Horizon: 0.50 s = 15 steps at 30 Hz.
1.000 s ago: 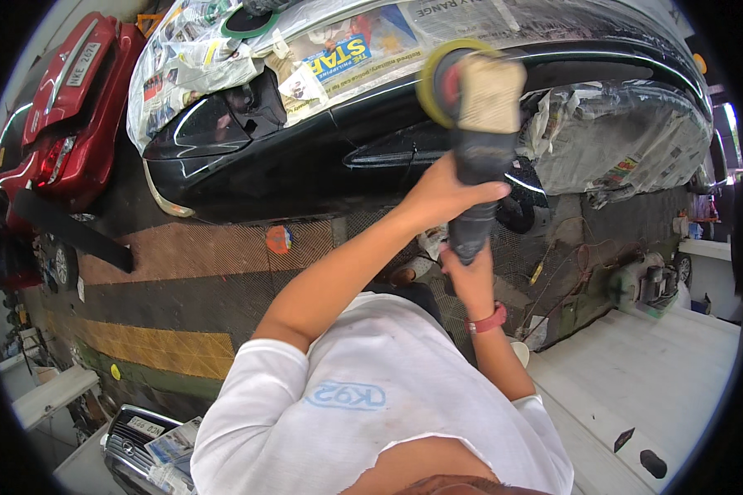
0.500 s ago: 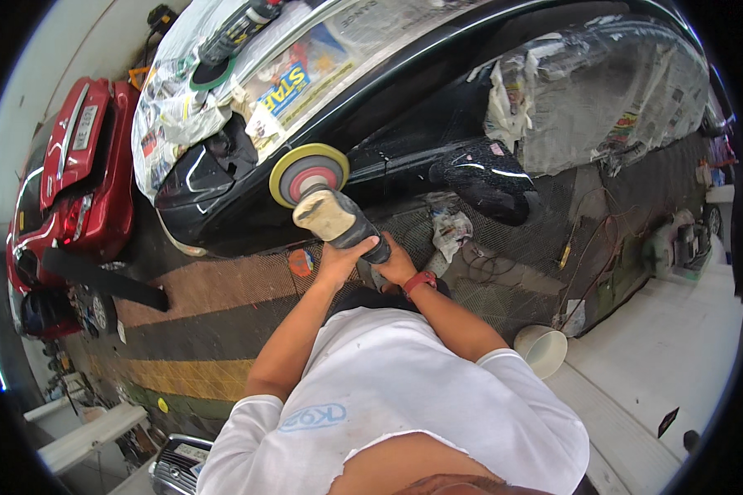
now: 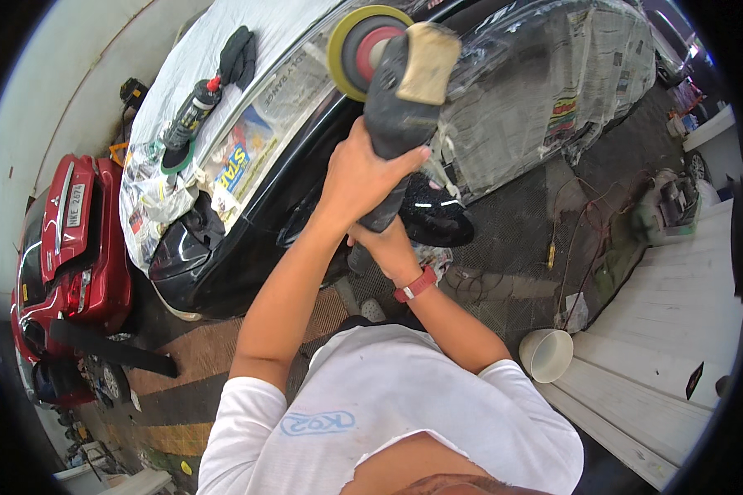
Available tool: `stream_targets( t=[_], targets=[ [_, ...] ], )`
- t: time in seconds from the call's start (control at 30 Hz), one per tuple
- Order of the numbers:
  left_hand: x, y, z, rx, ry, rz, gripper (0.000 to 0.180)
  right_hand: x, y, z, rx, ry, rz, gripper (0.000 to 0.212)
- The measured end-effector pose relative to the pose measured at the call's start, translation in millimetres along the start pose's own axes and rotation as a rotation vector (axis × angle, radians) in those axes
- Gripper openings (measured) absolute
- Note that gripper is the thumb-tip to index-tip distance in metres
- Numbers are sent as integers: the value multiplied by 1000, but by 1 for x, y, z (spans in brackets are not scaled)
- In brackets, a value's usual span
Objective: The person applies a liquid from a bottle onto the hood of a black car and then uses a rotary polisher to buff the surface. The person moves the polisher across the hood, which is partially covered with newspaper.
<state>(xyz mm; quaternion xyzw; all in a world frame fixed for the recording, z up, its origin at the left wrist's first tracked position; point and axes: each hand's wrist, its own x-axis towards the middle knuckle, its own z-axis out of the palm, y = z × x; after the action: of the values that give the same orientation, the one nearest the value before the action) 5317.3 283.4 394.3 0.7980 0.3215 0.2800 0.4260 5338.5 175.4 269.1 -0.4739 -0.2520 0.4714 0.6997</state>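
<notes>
black plastic forms the body of a polisher (image 3: 396, 107), which is held up in front of the camera by both hands. the left hand (image 3: 363, 177) is closed round the middle of the body, fingers wrapped fully about it and the thumb laid along its side. the right hand (image 3: 388, 247) is shut on the rear handle, just below the left hand and partly hidden behind it; a red wristband (image 3: 415, 285) is worn just under it. above the left grip, a tan-taped head (image 3: 429, 62) is seen at the top of the tool, and just left of that a round pad (image 3: 363, 49) with a yellow rim and a red centre is turned toward the camera. whether the pad touches anything cannot be told.

behind and around the grip a black car (image 3: 248, 214) is seen, its glass and upper panels masked with newspaper (image 3: 537, 91) and clear sheeting. up and to the left of the hands, on the masked part, a second polisher (image 3: 186, 124) and a dark glove (image 3: 239, 54) are laid. far left of the grip a red car (image 3: 66, 247) is parked. down and to the right of the hands, a white bucket (image 3: 546, 355) is set on the floor beside pale boards (image 3: 677, 322).
</notes>
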Motion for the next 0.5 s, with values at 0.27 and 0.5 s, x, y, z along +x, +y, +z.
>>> stream_targets(
  t=[0.27,0.5],
  targets=[
    [134,90,56,75,-74,103,107,36,-148,-40,61,90,-173,23],
    [91,88,39,-327,-37,-66,83,-2,-171,-60,-229,67,-49,33]
  ],
)
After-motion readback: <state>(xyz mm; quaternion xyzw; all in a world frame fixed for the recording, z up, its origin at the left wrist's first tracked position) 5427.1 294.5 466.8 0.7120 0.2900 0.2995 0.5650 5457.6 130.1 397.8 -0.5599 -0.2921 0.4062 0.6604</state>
